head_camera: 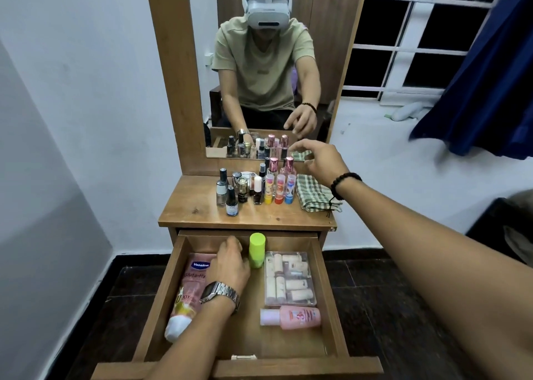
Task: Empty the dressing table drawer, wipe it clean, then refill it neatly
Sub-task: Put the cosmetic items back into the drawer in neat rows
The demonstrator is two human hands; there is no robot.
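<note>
While small bottles already crowd the wooden tabletop [199, 206], the open wooden drawer [327, 293] remains part-full; left hand [230, 261] curls beside the lime-green bottle [257, 250], grip unclear, right hand [323, 160] spread

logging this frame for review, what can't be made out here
- Head view: left hand covers the drawer floor beneath it; whether it grips anything cannot be told.
- Pink Vaseline tube: label partly hidden by the left forearm.
- Clear box: items inside too small to identify.
- Right hand: blurred above the checked cloth.
</note>
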